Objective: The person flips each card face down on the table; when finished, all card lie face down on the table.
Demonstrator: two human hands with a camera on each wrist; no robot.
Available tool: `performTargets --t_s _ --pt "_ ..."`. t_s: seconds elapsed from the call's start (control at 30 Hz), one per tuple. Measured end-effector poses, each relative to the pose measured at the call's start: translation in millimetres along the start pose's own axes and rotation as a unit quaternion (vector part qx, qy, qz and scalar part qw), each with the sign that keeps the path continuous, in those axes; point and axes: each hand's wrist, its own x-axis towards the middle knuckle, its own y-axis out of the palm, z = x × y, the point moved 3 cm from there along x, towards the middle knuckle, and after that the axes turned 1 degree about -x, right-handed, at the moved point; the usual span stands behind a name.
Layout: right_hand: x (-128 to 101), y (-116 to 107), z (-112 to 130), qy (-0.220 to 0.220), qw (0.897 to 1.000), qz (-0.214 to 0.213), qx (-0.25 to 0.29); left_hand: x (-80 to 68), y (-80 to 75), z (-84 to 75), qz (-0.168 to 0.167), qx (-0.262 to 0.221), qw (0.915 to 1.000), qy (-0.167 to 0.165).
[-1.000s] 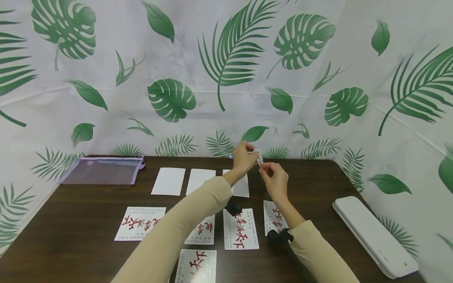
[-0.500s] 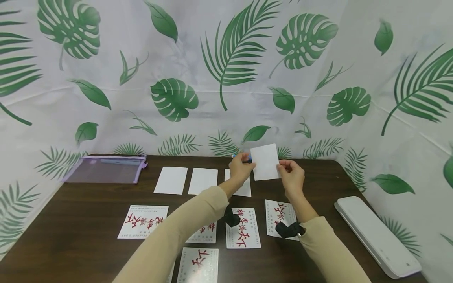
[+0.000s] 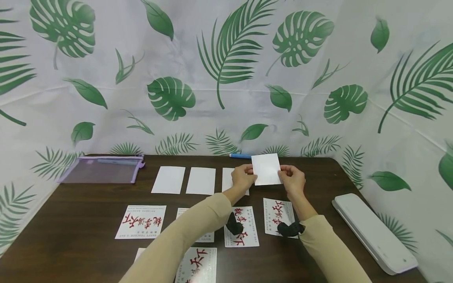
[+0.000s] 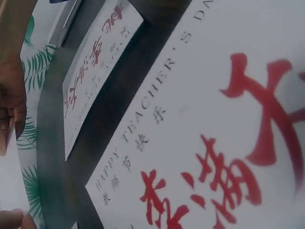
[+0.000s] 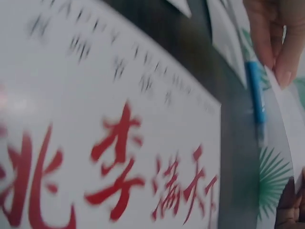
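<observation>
A blank white card (image 3: pixel 266 169) is held up over the far side of the table, its plain face toward me. My left hand (image 3: pixel 243 177) pinches its left edge. At the right edge, my right hand (image 3: pixel 293 180) grips it between thumb and fingers. The left wrist view catches the right hand (image 4: pixel 12 90) and part of the card (image 4: pixel 7 176); in the right wrist view the left hand (image 5: pixel 279 38) shows at the card's side. Nearest below the hands are a printed card (image 3: pixel 278 216) with red characters and, partly behind the left hand, a blank card (image 3: pixel 227 181).
Two more blank cards, one (image 3: pixel 168 180) beside another (image 3: pixel 201 181), lie to the left. Several red-lettered cards (image 3: pixel 141 222) lie nearer me, partly under the left sleeve. A blue marker (image 3: pixel 240 156), a purple mesh pouch (image 3: pixel 100 171) and a long white device (image 3: pixel 375 234) edge the table.
The card, seen nearly edge-on at first, has turned its blank face toward me and come down slightly. Both hands keep hold; the right hand has shifted right, and the blue marker is more exposed.
</observation>
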Motion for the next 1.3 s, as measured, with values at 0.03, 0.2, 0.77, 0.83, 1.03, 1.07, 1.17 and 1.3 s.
performTargets --t_s 0.03,0.2,0.77,0.83,1.03,1.07,1.17,1.3 --pt "0.4 -0.5 -2.2 -0.001 1.0 0.003 -0.016 -0.1 1.3 1.4 0.003 0.008 1.0 0.001" --pt "1.1 -1.5 -12.6 -0.002 0.997 0.028 -0.072 -2.1 5.8 4.9 0.014 0.071 0.9973 0.013" --pt "1.0 2.7 -27.2 0.0 0.978 0.099 -0.182 1.0 10.8 10.7 0.061 0.211 0.975 0.034" --pt "1.7 2.5 -26.7 -0.004 0.977 0.098 -0.191 1.7 11.3 9.1 0.066 0.213 0.9741 0.037" --pt "1.1 1.5 -23.6 -0.022 0.972 0.095 -0.212 4.4 14.1 4.9 0.074 0.244 0.9654 0.054" --pt "0.5 1.6 -22.4 -0.026 0.972 0.095 -0.215 4.7 14.2 4.2 0.073 0.249 0.9643 0.055" --pt "-1.0 1.7 -19.4 -0.038 0.97 0.091 -0.22 5.0 13.5 2.5 0.072 0.247 0.965 0.049" --pt "-2.1 -1.1 -13.5 -0.049 0.978 0.056 -0.195 2.1 10.8 -5.9 0.087 0.225 0.969 0.051"
